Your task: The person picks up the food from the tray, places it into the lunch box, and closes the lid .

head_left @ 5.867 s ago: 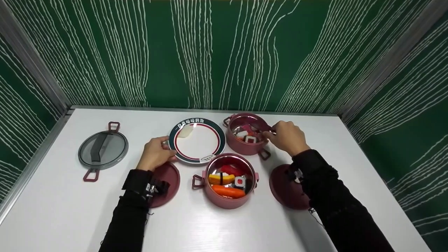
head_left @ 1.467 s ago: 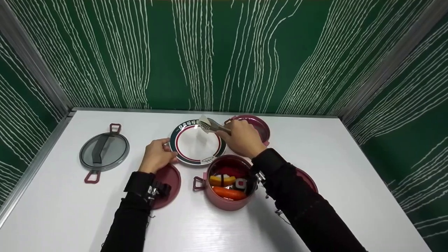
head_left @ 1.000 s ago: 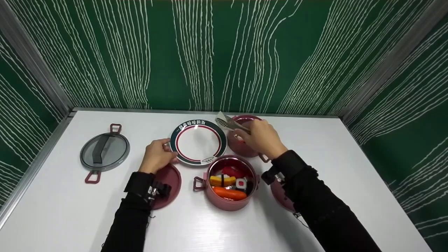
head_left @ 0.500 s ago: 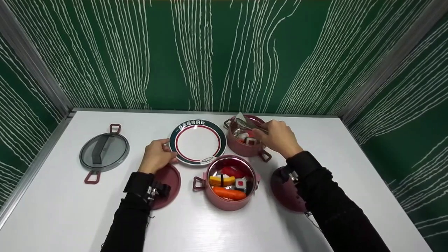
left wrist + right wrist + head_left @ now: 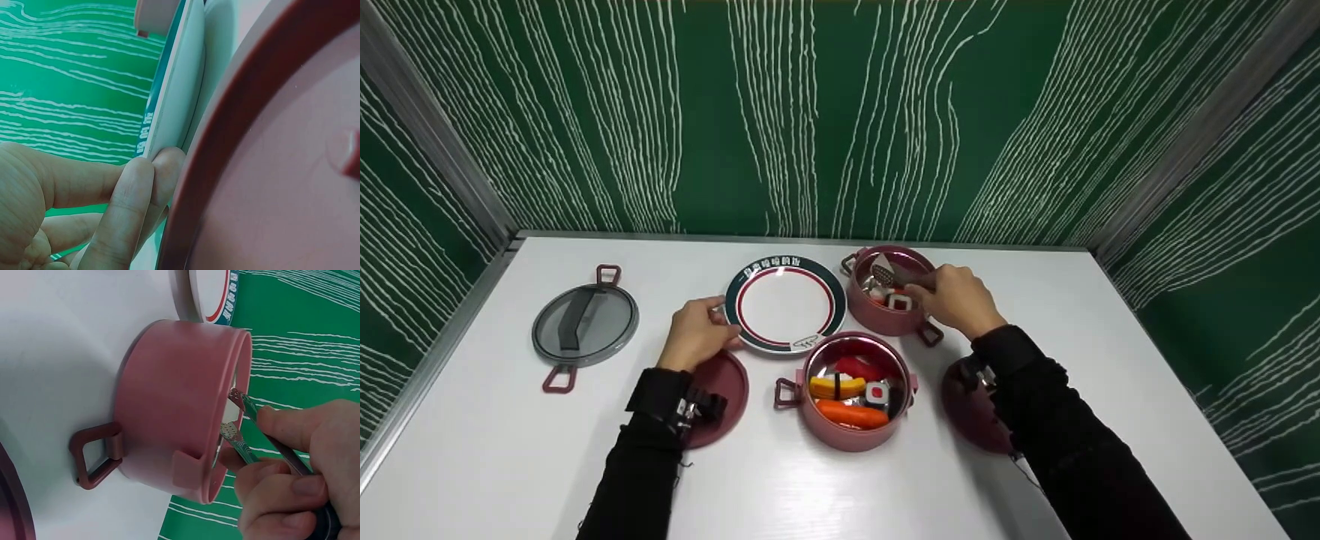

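Note:
My left hand pinches the left rim of the white plate, which has a dark green border and a red ring. My right hand grips metal tongs, whose perforated tips reach inside the far pink pot. At the tips a pale, flat toy food piece shows within the pot. The right wrist view has the tong tips standing apart. Below them in this pot lie a toy sushi roll and other pieces, partly hidden by the tongs and hand.
A nearer pink pot holds a toy carrot, yellow sushi and other pieces. Dark red lids lie under the left wrist and right wrist. A glass lid with red handles lies at left. A green wall stands behind.
The pale piece, on the plate at first, was lifted by the tongs and carried right into the far pot. Over the last half second the tong tips lowered there. The left hand stayed at the plate.

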`<action>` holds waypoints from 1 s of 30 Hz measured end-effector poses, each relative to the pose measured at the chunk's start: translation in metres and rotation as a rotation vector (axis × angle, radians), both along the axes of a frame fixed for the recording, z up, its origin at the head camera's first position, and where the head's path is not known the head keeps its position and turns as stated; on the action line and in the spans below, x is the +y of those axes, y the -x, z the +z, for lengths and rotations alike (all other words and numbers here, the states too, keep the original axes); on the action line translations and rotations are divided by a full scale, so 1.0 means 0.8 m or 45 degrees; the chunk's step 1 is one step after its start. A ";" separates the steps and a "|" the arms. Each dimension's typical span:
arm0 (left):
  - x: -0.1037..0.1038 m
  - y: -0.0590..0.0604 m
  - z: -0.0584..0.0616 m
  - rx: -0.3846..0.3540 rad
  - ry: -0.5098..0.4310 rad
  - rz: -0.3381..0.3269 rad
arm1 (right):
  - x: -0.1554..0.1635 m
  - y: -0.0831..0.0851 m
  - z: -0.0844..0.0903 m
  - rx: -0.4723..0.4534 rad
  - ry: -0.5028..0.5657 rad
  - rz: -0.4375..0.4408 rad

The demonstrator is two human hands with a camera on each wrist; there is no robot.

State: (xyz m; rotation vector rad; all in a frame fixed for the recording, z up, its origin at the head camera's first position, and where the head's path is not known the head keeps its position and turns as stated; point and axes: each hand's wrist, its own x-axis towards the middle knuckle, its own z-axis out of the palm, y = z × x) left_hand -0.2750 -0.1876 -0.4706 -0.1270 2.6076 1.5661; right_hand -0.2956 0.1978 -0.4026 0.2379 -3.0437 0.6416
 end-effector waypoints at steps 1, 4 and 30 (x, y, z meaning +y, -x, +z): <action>0.000 0.000 0.000 -0.002 0.008 0.000 | 0.000 0.000 -0.001 0.004 -0.007 0.002; 0.000 0.000 0.001 -0.013 0.015 0.001 | 0.000 0.002 -0.004 0.003 -0.020 -0.002; -0.001 0.000 0.001 -0.007 0.003 0.008 | -0.005 -0.002 -0.001 0.027 -0.001 -0.005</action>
